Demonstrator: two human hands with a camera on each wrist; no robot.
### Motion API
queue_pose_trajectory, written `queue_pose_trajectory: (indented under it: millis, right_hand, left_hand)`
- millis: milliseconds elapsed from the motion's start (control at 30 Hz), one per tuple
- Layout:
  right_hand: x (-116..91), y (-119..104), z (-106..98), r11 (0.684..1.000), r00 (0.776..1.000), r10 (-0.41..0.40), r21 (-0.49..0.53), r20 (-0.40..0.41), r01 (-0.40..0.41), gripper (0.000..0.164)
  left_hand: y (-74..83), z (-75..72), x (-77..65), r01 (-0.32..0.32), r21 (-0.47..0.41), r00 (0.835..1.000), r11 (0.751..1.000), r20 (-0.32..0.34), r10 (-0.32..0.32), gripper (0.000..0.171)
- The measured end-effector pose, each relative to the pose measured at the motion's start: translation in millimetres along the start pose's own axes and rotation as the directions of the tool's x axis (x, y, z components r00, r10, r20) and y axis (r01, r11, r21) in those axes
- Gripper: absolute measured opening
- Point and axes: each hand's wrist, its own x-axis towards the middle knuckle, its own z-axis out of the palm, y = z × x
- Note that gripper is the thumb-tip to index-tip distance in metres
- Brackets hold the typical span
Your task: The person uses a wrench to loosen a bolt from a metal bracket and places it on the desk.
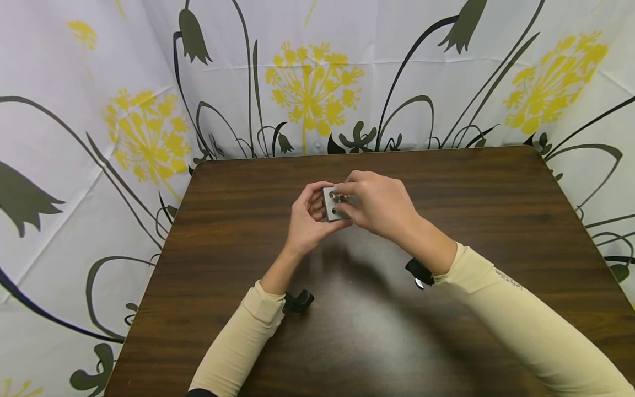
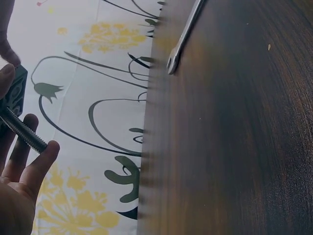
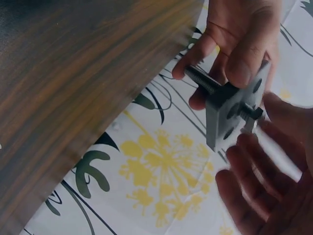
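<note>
A square metal plate (image 1: 329,215) with several round holes is gripped at its edges by my left hand (image 1: 310,223). In the right wrist view, the left thumb presses on the plate's face. A threaded bolt (image 3: 201,79) passes through the plate and sticks out on the far side, towards the left fingertips. The left wrist view also shows the bolt's thread (image 2: 27,133). My right hand (image 1: 382,204) pinches the small dark end piece (image 3: 253,113) on the plate's near face. Whether that piece is the bolt's head or a nut, I cannot tell.
Both hands are above a dark wood-grain table (image 1: 238,220). A metal wrench (image 2: 183,39) lies on it in the left wrist view. Behind the table hangs a white curtain (image 1: 397,33) with yellow and grey flowers.
</note>
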Motion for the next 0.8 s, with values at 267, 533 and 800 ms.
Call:
queue_pose_trajectory:
  millis: [267,533,800]
  right_hand:
    - [0.0,1.2,-0.2,1.0,0.999,0.013,-0.002,0.039,-0.013,0.019]
    - [1.3,1.1,-1.7,0.998,0.998,0.063,-0.015,-0.008,-0.064,0.028]
    - [0.2,2.0,-2.8,1.0,1.0,-0.008,0.013,0.028,0.008,0.022]
  left_hand:
    - [4.7,2.4,0.6,0.009,-0.021,1.0,1.0,-0.009,-0.009,0.075]
    - [22.2,7.8,2.7,0.009,0.004,1.0,1.0,-0.009,-0.009,0.069]
    - [23.6,7.7,2.4,0.003,0.062,1.0,0.998,-0.017,-0.002,0.07]
